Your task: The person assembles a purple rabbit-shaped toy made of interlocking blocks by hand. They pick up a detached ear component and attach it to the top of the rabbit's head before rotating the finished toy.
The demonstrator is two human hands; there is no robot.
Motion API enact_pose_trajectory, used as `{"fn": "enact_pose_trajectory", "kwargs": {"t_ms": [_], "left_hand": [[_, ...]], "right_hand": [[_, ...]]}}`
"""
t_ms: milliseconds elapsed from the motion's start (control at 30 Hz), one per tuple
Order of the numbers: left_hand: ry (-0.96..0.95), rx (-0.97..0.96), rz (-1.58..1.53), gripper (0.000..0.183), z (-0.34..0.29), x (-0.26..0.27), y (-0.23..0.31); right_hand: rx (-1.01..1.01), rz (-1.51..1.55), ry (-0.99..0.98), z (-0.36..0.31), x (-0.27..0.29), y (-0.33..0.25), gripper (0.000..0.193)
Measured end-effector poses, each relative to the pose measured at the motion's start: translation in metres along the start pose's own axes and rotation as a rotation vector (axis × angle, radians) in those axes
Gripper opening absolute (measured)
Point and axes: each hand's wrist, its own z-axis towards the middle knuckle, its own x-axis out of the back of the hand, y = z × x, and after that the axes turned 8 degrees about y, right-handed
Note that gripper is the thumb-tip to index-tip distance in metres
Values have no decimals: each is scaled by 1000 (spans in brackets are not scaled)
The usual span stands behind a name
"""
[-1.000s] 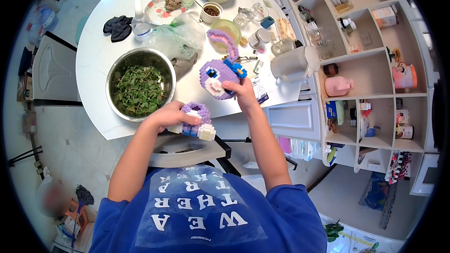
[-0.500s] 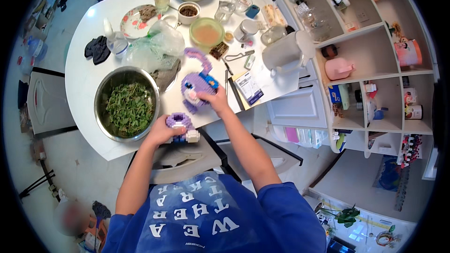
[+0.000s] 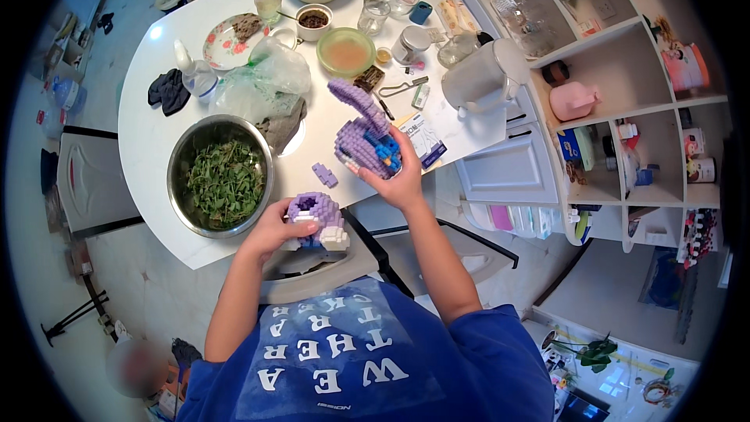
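My right hand (image 3: pixel 400 173) is closed round the head of a purple building-block figure (image 3: pixel 361 139), which has blue and orange blocks on its side and a long purple ear standing up toward the far side. In my left hand (image 3: pixel 273 233) is the lower part of the figure (image 3: pixel 316 217), purple and white with a dark hollow in its top, held at the table's near edge. The two parts are apart. Between them on the table lies a small purple block piece (image 3: pixel 324 175).
A steel bowl of green leaves (image 3: pixel 223 180) stands left of my left hand. Behind are a plastic bag (image 3: pixel 266 82), a yellow-green bowl (image 3: pixel 346 53) and a flowered plate (image 3: pixel 226 43). At the right stand a large pitcher (image 3: pixel 484 78) and a printed card (image 3: pixel 426 141). A chair (image 3: pixel 312 285) is below.
My right hand has moved right and turned the head so its face points away from view. The small purple piece now shows separate on the table. My left hand has shifted slightly right.
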Motion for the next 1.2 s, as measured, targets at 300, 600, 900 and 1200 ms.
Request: {"fn": "enact_pose_trajectory", "kwargs": {"t_ms": [300, 600, 900, 1200], "left_hand": [[-111, -88, -16, 70, -31, 7, 13], [-556, -18, -252, 90, -76, 13, 11], [-761, -55, -470, 90, -104, 27, -8], [-719, -88, -497, 75, -111, 31, 0]], "right_hand": [[174, -88, 12, 0, -4, -66, 76], [216, -121, -10, -17, -11, -80, 75], [123, 5, -19, -23, -11, -90, 77], [-646, 1022, -50, -46, -21, -116, 54]]}}
